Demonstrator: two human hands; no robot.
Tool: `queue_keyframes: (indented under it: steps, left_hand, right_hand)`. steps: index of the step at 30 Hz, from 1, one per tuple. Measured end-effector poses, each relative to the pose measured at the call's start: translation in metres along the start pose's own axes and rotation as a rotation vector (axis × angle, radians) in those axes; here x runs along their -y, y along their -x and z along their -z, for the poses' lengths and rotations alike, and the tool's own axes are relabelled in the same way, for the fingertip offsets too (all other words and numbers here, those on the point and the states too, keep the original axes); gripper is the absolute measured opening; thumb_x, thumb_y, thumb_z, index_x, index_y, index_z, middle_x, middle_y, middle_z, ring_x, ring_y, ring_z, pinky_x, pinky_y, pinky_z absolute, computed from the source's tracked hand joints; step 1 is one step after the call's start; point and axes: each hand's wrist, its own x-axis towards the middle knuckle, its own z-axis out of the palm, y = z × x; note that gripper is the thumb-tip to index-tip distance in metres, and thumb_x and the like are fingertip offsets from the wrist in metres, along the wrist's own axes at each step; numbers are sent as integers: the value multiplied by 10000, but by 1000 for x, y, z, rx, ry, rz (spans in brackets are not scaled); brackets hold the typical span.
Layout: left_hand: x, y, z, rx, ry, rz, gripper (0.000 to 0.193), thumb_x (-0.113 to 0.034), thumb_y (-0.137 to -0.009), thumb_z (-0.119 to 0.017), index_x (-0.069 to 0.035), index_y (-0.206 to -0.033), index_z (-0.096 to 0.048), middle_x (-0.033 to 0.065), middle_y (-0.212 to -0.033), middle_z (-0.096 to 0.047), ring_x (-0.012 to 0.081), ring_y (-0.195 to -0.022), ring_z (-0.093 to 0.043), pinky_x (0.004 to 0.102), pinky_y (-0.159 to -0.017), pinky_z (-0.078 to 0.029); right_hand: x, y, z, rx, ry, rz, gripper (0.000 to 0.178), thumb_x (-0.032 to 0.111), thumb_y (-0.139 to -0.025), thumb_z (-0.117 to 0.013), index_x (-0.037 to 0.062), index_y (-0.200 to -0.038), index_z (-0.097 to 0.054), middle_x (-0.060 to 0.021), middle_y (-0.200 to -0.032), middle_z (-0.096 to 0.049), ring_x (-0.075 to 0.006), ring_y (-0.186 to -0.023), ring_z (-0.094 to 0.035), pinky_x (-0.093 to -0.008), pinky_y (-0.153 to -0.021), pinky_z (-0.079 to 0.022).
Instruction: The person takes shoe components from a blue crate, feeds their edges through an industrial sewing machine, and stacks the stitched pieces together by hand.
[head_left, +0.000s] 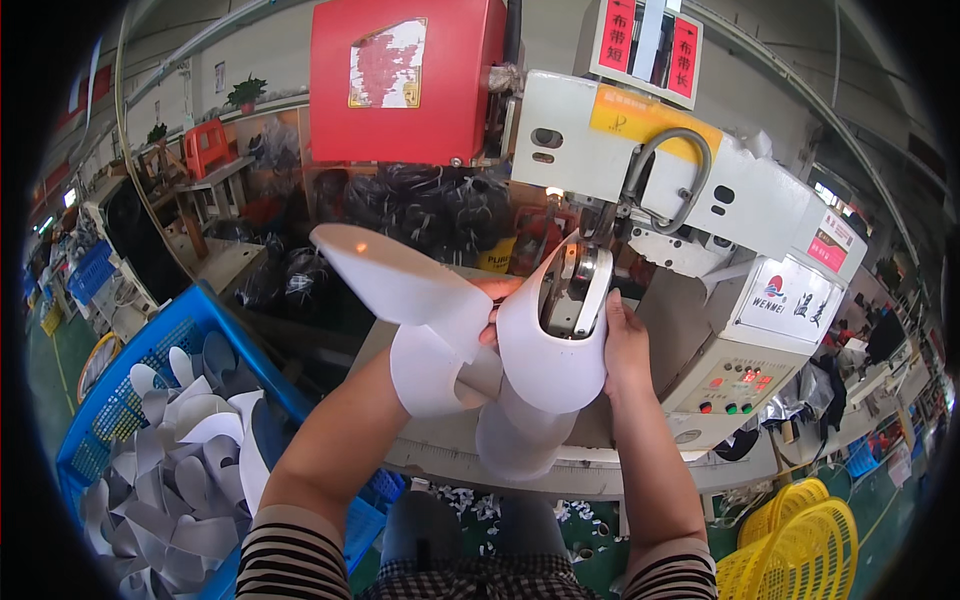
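A white shoe upper (552, 372) sits around the metal post and roller (590, 285) of a pale machine (620, 140). My left hand (497, 300) grips the upper's left side, its fingers partly hidden behind the white material. On the opposite side, my right hand (626, 345) is closed along the upper's edge, the thumb pointing up beside the post. More white uppers hang against my left hand and wrist: one long piece (400, 282) points up to the left, and a curved one (430, 375) lies below it. Another white piece (517, 440) droops beneath the held upper.
A blue basket (190, 320) heaped with white pieces (185, 470) stands at my left. Yellow baskets (800, 540) are at lower right. A red box (405, 80) hangs ahead, above black plastic bags (420, 215). White scraps (480, 505) litter the floor. A control panel (740, 385) is at right.
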Motion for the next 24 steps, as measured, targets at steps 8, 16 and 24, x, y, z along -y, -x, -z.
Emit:
queue_keyframes:
  steps: [8, 16, 24]
  left_hand:
    - [80, 18, 53, -313, -294, -63, 271, -266, -880, -484, -18, -893, -591, -1, -630, -547, 100, -560, -490, 249, -563, -398]
    - [54, 2, 12, -806, -975, -94, 402, -373, -871, -496, 10, -767, -560, 146, -691, -590, 261, -642, -567, 354, -601, -436]
    - [39, 71, -68, -655, -1426, -356, 414, -416, -800, -581, -54, -622, -487, 104, -549, -486, 294, -510, -507, 379, -459, -392]
  right_hand:
    - [-22, 15, 4, -48, 366, 158, 439, 365, -911, -424, -54, -992, -529, -200, -850, -603, -266, -808, -591, -335, -751, -438]
    - [-19, 33, 12, -187, 703, 306, 286, 198, -845, -546, 50, -1080, -480, -121, -730, -568, -270, -684, -563, -368, -646, -440]
    - [40, 142, 0, 737, 493, 249, 323, 171, -738, -690, 13, -948, -503, -73, -846, -578, -174, -690, -575, -278, -607, -464]
